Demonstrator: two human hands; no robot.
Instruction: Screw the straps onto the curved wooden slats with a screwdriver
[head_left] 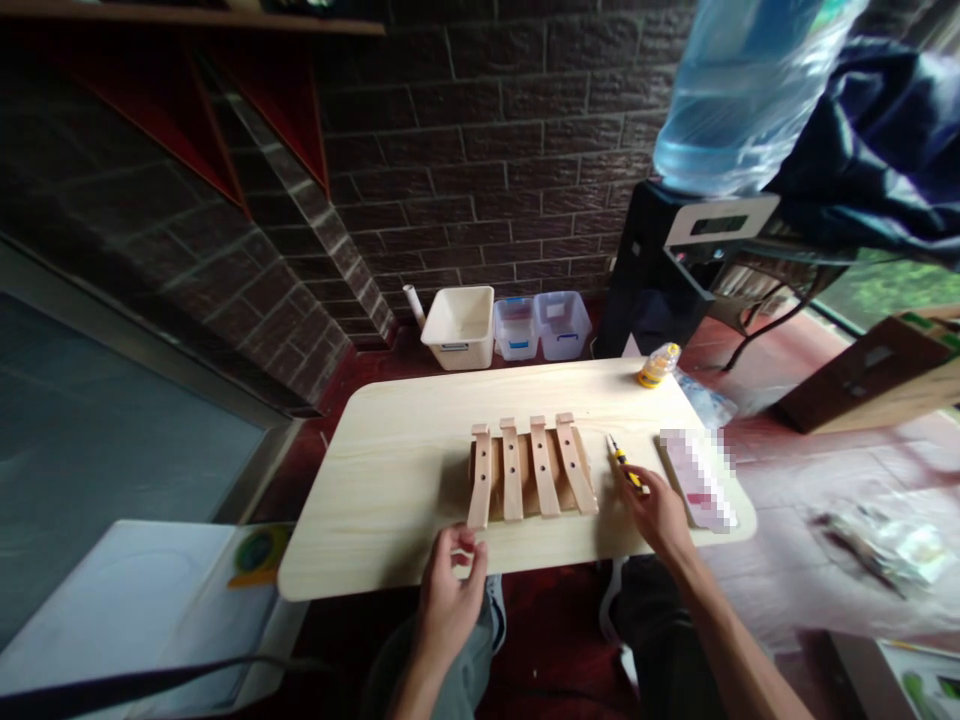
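Several curved wooden strips, each with two dark holes and a small block at its far end, lie side by side across a brown box-like piece on the table. My left hand is at the table's front edge, just below the near end of the leftmost strip. Its fingers are loosely curled, with a gap to the thumb and nothing visible between them. To the right of the strips, my right hand has its fingers on the yellow and black handle of a screwdriver. The screwdriver's tip points away from me.
On the pale table, a yellow-capped bottle stands at the back right, and a flat, blurred-out item lies at the right. Behind the table are a cream bin, two clear bins and a water dispenser.
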